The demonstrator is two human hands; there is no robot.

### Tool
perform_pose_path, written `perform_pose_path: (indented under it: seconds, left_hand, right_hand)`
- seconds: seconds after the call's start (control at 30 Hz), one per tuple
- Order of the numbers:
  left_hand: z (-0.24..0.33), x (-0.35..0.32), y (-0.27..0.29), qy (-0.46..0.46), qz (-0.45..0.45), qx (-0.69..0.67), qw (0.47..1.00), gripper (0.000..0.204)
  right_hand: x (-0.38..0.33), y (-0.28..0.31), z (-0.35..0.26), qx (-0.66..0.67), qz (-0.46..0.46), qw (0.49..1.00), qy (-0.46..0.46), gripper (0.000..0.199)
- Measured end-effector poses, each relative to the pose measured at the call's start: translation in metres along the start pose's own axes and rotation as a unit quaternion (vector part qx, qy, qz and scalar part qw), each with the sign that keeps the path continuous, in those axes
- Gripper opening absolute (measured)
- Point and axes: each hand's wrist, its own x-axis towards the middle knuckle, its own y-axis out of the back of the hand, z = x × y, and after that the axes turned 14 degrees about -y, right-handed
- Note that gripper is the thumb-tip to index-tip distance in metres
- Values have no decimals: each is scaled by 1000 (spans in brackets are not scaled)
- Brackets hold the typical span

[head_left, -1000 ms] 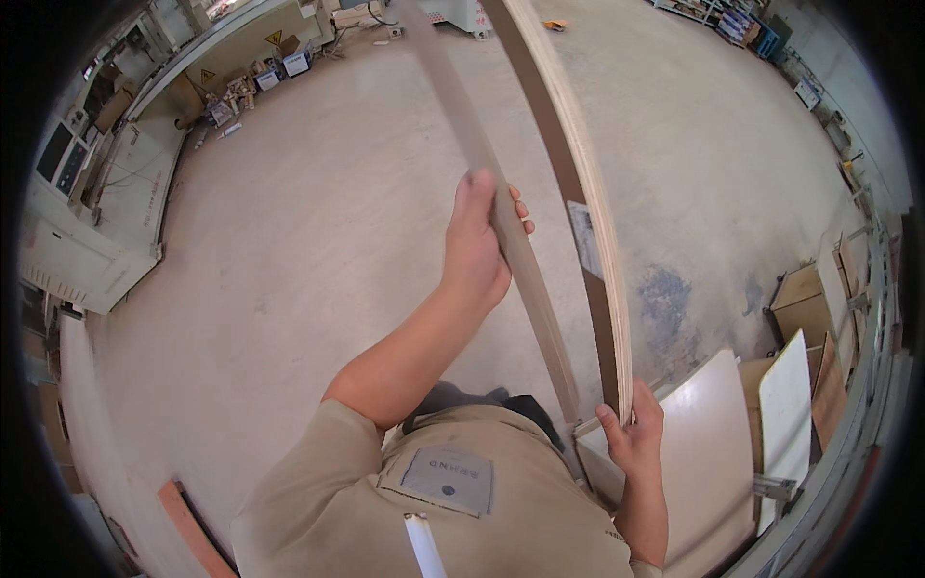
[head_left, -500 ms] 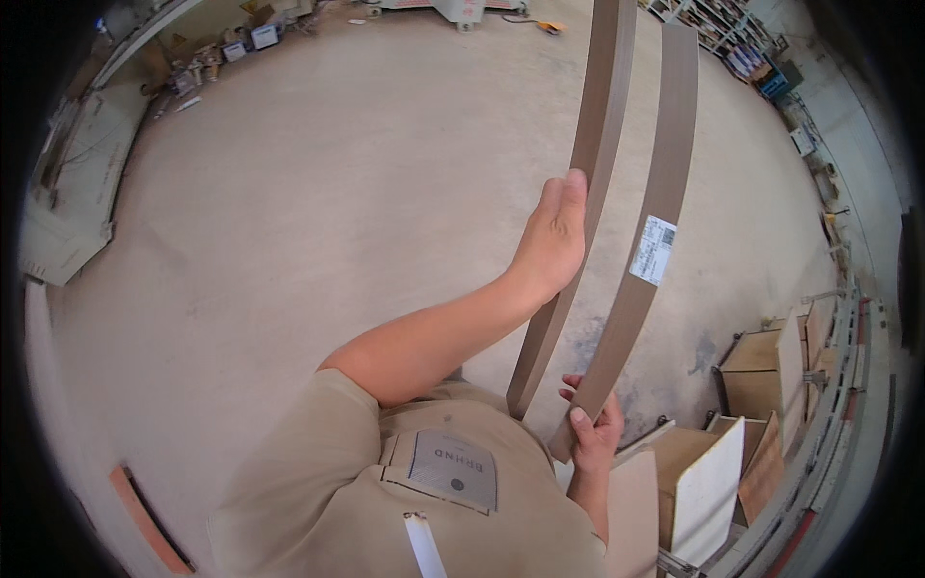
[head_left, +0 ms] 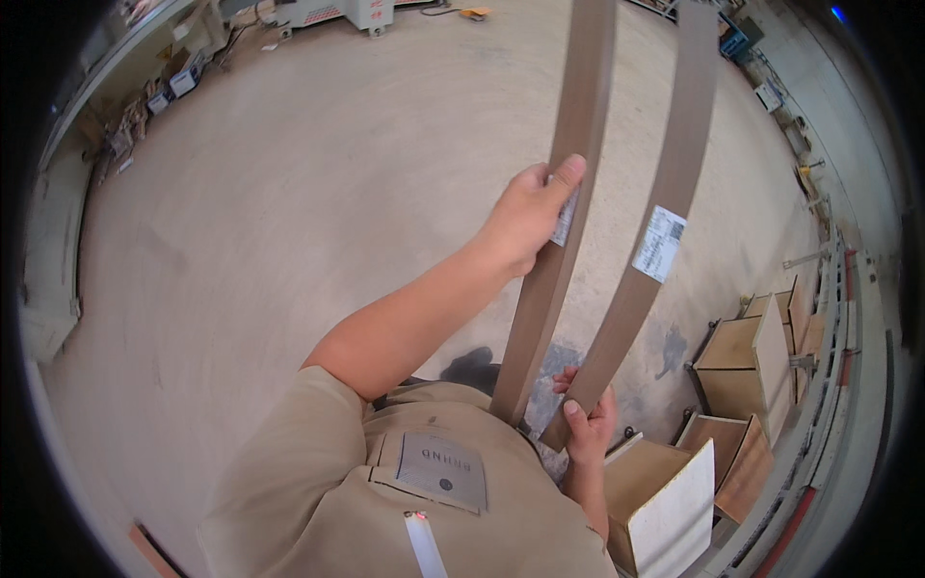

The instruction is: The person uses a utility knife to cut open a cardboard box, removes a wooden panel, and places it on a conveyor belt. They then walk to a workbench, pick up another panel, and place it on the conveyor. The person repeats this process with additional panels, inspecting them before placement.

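Two long brown wooden strips rise side by side from my chest to the top of the view. My left hand [head_left: 525, 214] grips the left strip [head_left: 578, 106] partway up, its fingers over a small white label. My right hand [head_left: 586, 424] holds the right strip [head_left: 679, 164] at its lower end, thumb on its face. A white sticker [head_left: 659, 243] sits on the right strip about halfway up. Both strips stand apart from each other, above a bare concrete floor [head_left: 289, 222].
Several open wooden box cabinets [head_left: 742, 356] and a white-faced panel [head_left: 674, 501] stand at the lower right beside a red-and-grey rail [head_left: 829, 385]. Benches with clutter [head_left: 154, 96] line the far left wall, and a white machine [head_left: 337, 12] stands at the top.
The view has swung and the strips now lean more upright to the right. My left hand has shifted along the left strip onto its label; my right hand stays at the lower end.
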Motion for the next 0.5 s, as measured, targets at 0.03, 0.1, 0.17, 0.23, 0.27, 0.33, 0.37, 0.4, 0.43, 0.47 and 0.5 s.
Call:
perform_pose_path:
  seconds: [0.03,0.1,0.17,0.23,0.27,0.33,0.37,0.4,0.43,0.47,0.5]
  left_hand:
    - [-12,13,-14,8,1,-18,1000,51]
    - [-24,43,-43,20,1,-54,998,48]
    - [-46,81,-62,24,-18,-87,996,45]
    - [-66,110,-80,33,-33,-127,991,44]
    - [-72,125,-89,25,-50,-124,991,44]
    - [-90,153,-106,13,-77,-127,989,43]
    - [-99,164,-114,9,-82,-130,988,41]
    - [-108,175,-122,4,-91,-131,987,39]
    - [-116,189,-131,-2,-101,-132,986,38]
    - [-123,205,-140,-17,-106,-140,984,35]
    - [-132,219,-144,-30,-108,-144,983,34]
  right_hand:
    - [17,16,-4,-5,-6,1000,0,41]
    - [48,46,-24,-16,-20,1000,3,38]
    - [74,76,-47,-42,-31,999,-6,36]
    - [95,100,-60,-39,-26,999,-14,37]
    - [110,115,-63,-48,-39,998,1,39]
    - [131,136,-74,-38,-39,998,-38,40]
    - [142,145,-79,-33,-40,997,-58,41]
    - [154,154,-80,-25,-39,998,-49,41]
    - [167,161,-80,-16,-37,998,-40,42]
    - [182,169,-81,-8,-36,999,-31,42]
    - [198,177,-82,-9,-29,999,-27,43]
